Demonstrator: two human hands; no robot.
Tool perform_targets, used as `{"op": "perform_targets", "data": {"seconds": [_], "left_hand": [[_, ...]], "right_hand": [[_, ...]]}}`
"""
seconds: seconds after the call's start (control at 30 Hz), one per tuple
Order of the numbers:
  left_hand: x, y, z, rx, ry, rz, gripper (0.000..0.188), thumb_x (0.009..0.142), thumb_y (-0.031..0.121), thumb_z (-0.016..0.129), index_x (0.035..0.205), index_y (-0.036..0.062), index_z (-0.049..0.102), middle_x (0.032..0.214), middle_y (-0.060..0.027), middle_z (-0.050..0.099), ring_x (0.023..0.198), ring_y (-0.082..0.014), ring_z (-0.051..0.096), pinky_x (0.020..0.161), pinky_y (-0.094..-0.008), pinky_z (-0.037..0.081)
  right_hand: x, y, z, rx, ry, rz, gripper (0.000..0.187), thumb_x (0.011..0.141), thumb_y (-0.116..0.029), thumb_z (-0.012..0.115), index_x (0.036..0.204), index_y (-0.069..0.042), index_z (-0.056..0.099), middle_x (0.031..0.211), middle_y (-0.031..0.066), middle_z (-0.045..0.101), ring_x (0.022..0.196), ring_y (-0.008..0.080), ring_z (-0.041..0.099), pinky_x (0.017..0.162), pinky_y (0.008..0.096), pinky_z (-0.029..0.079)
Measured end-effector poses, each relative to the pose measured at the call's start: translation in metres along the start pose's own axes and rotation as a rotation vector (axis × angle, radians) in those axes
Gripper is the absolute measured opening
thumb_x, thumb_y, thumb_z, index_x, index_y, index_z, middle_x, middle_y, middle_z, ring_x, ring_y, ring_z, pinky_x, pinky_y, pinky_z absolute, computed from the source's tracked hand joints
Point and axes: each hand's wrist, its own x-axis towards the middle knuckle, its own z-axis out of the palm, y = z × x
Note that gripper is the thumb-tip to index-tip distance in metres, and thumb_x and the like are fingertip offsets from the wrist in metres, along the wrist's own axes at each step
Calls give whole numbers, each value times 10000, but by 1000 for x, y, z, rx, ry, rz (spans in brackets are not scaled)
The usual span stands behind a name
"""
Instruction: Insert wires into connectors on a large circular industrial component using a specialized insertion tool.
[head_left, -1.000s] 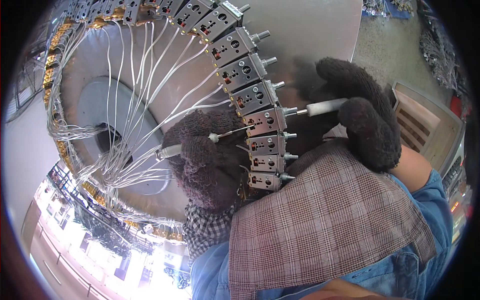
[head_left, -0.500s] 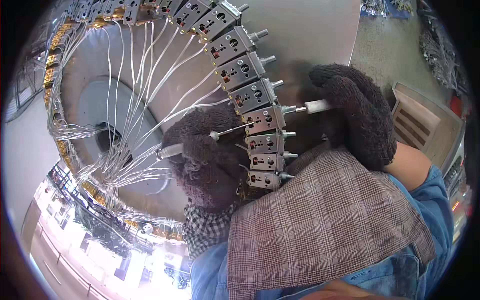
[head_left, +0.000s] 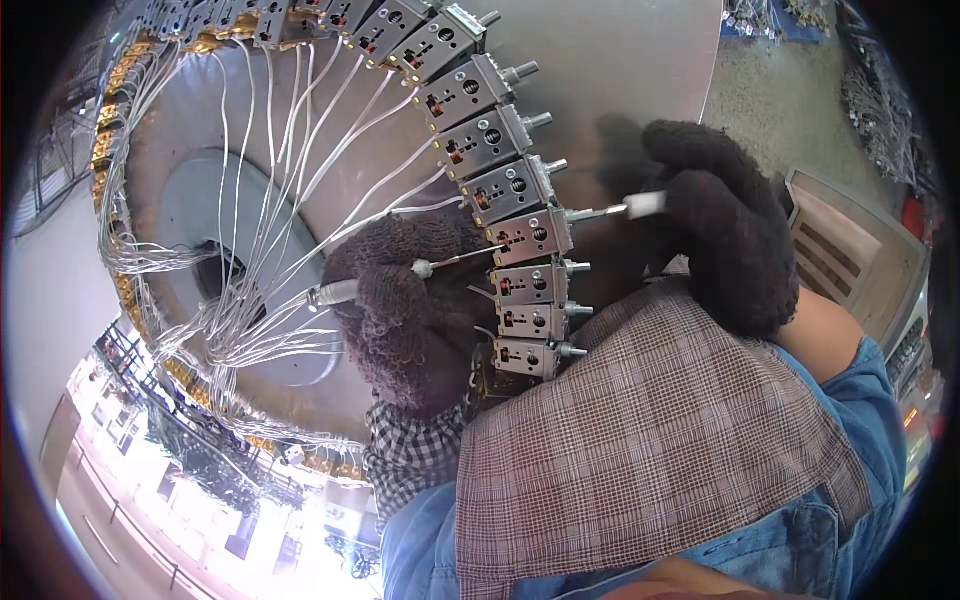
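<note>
Small silver metal control units with short shafts line the rim of a round metal turntable (head_left: 600, 60). My left hand (head_left: 395, 300), in a dark knitted glove, grips a thin probe (head_left: 340, 293) with a pale handle. Its slim tip reaches the slotted face of one control unit (head_left: 530, 237) on the near right of the rim. My right hand (head_left: 730, 230), gloved likewise, holds a white-handled screwdriver (head_left: 645, 205) from the outer side. The screwdriver's blade points at that same unit's shaft; whether it touches is unclear. The glove hides part of the handle.
White wires (head_left: 300, 200) run from several units to the hub of the turntable. A wooden box (head_left: 835, 250) stands at the right. More metal parts (head_left: 770, 15) lie on a blue surface at the far right. Checked cloth (head_left: 650, 430) covers my lap beside the rim.
My right hand and the screwdriver have shifted slightly to the right, and its fingers have changed their hold on the handle. My left hand and the probe are almost unmoved.
</note>
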Motion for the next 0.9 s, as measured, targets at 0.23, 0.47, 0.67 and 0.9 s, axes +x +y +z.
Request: {"op": "perform_targets", "data": {"seconds": [0.23, 0.47, 0.67, 0.9], "left_hand": [[8, 1, -10, -153, 19, -21, 327, 858, 234, 528, 1093, 12, 482, 968, -147, 567, 873, -272, 579, 793, -419, 506], [31, 6, -7, 276, -13, 164, 313, 866, 244, 520, 1067, 9, 469, 925, -156, 570, 851, -275, 584, 736, -401, 521], [67, 8, 12, 166, 16, 268, 326, 848, 271, 551, 1013, -9, 517, 872, -126, 587, 763, -219, 600, 667, -334, 534], [85, 7, 39, 63, 201, 376, 260, 867, 204, 514, 1031, 2, 519, 906, -126, 585, 860, -253, 586, 766, -376, 504]], "right_hand": [[23, 4, 19, 886, 55, 302, 518, 837, -285, 521, 1256, -22, 368, 993, 101, 529, 815, 169, 524, 718, 343, 480], [64, -11, 19, 1042, -190, 306, 524, 847, -304, 517, 1275, -48, 357, 842, 34, 462, 698, 114, 424, 737, 369, 455], [103, -25, 9, 1038, -233, 222, 468, 854, -275, 513, 1241, -47, 382, 843, 39, 466, 708, 124, 439, 753, 378, 451], [135, -48, -1, 1220, -294, 173, 259, 853, -201, 524, 1088, -92, 508, 841, 119, 574, 716, 225, 543, 659, 397, 464]]}}
